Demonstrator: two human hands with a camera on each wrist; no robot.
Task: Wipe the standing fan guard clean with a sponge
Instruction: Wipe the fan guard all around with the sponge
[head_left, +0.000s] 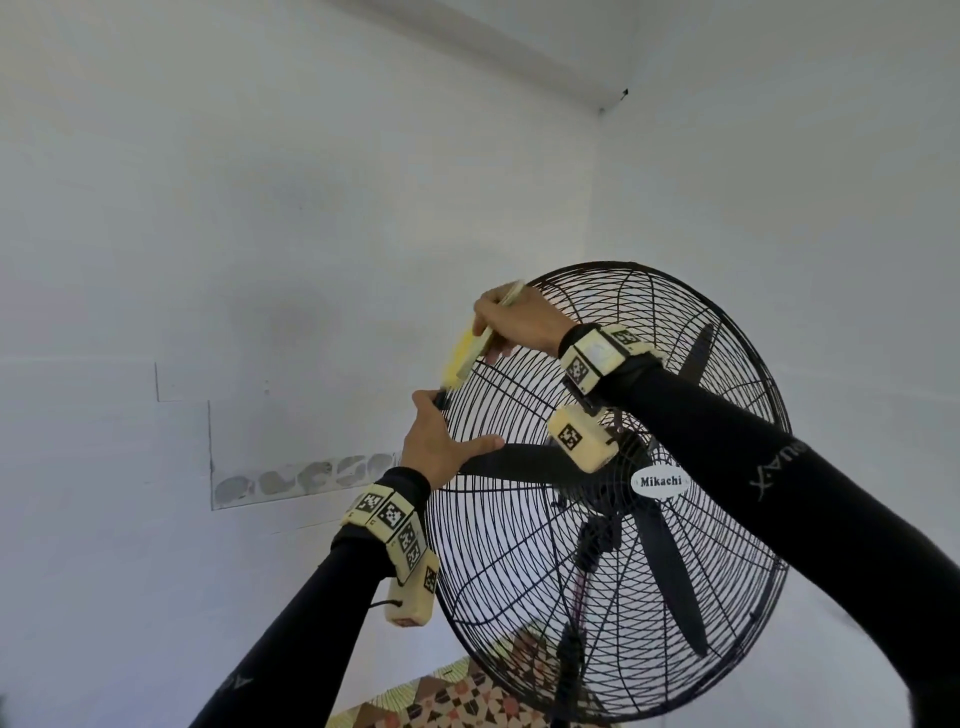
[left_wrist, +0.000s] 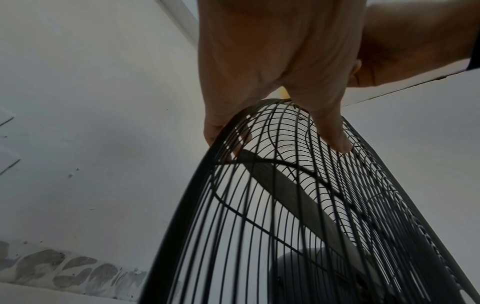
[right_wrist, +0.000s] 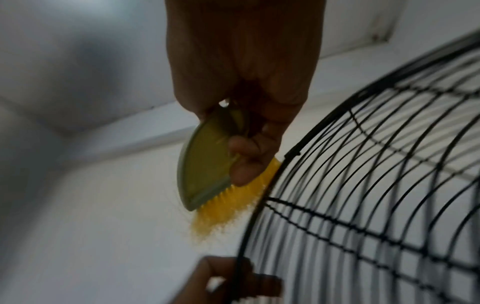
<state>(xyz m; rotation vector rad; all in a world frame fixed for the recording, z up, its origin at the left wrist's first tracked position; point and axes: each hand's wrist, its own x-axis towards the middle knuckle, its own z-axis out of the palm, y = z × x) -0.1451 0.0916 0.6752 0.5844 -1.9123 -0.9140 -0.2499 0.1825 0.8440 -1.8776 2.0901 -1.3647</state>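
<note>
A black wire fan guard (head_left: 498, 561) fills the lower right of the head view. My right hand (head_left: 511, 317) grips a green-backed cleaning brush (head_left: 465, 353) with yellow bristles at the guard's upper left rim. In the right wrist view the brush (right_wrist: 210, 160) is held by my right hand (right_wrist: 244, 61), and its bristles (right_wrist: 226, 209) touch the rim of the guard (right_wrist: 363, 185). Just below, my left hand (head_left: 441, 436) holds the rim, thumb lying across the front wires. The left wrist view shows the left hand (left_wrist: 272, 72) clasping the guard (left_wrist: 259, 205).
Black blades (head_left: 519, 462) and a white Mikachi badge (head_left: 661, 481) sit behind the wires. White walls meet in a corner behind the fan. A grey patched strip (head_left: 306, 475) marks the left wall. Patterned flooring (head_left: 457, 696) shows at the bottom.
</note>
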